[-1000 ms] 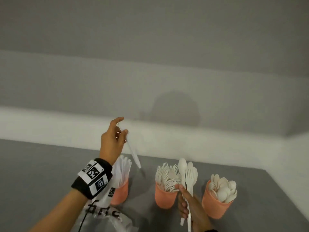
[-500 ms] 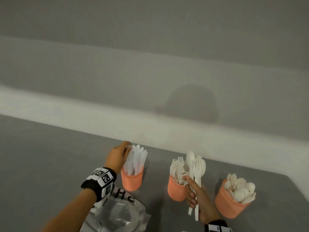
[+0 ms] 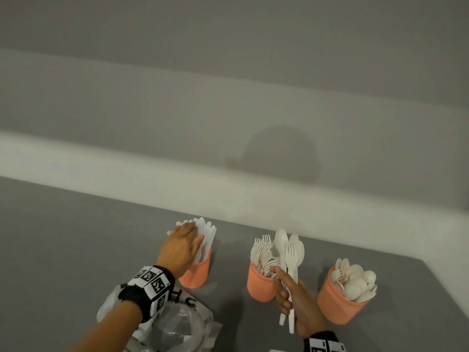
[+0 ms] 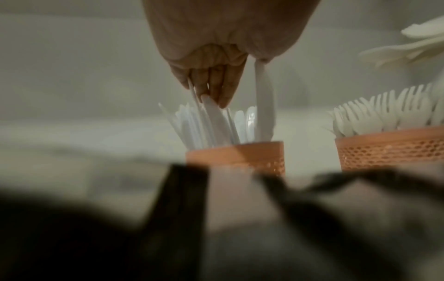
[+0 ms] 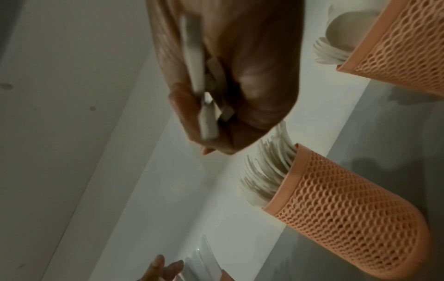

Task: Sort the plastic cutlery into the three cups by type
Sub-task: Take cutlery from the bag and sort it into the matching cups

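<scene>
On the grey bench [image 3: 76,237] three orange mesh cups stand in a row. At the left, the left hand [image 3: 181,247] lies over the white knives [image 3: 206,237] standing in the left cup [image 3: 196,274], fingers straight and spread flat against their tips; in the left wrist view the fingertips [image 4: 216,89] touch the blades without closing round any. A clear plastic bag [image 3: 177,326] lies just in front of this cup. The middle cup [image 3: 260,285] holds forks [image 3: 262,252]. Just beside it, the right hand [image 3: 297,303] grips a small upright bundle of spoons and a fork [image 3: 289,252], fingers curled round the handles. At the right, the third cup [image 3: 335,301] is full of spoons [image 3: 357,282].
</scene>
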Tool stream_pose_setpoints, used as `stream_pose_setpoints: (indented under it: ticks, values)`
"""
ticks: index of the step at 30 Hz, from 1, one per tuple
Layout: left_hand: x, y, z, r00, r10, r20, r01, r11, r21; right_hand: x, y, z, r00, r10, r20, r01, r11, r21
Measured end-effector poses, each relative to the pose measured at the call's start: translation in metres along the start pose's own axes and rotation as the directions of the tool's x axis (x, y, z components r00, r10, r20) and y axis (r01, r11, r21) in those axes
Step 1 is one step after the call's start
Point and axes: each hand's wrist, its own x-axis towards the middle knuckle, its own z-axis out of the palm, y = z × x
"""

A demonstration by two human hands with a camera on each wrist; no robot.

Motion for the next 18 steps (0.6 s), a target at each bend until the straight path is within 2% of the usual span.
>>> stream_pose_setpoints:
  ticks: [3,5,7,9,11,15,18]
  values:
    - [0.005,0.022,-0.009,0.993,-0.018,-0.115,0.009,0.997,-0.083,-0.003,-0.001,0.000,1.000,0.002,-0.001,-0.002,1.000,0.001]
    - [0.009,0.051,-0.016,0.988,-0.037,-0.150,-0.002,0.969,-0.248,-0.005,-0.002,0.000,1.000,0.000,0.000,0.000,1.000,0.007]
    - [0.013,0.085,-0.020,0.991,-0.017,-0.134,-0.044,0.899,-0.436,-0.007,-0.004,0.000,1.000,0.003,-0.018,-0.002,1.000,0.014]
    - [0.016,0.121,-0.021,0.993,0.062,-0.096,-0.104,0.836,-0.538,-0.008,-0.005,-0.003,0.999,-0.004,-0.040,0.005,1.000,0.010]
    - [0.018,0.151,-0.015,0.988,0.154,-0.005,-0.128,0.799,-0.588,-0.011,-0.007,-0.007,0.997,-0.023,-0.068,0.021,0.999,-0.027]
    - [0.016,0.192,0.012,0.932,0.214,0.291,0.050,0.723,-0.690,-0.023,-0.012,-0.015,0.995,-0.026,-0.093,0.023,0.999,-0.037]
    - [0.017,0.207,0.029,0.938,0.161,0.308,0.110,0.703,-0.702,-0.030,-0.013,-0.023,0.994,-0.026,-0.109,0.022,0.999,-0.042]
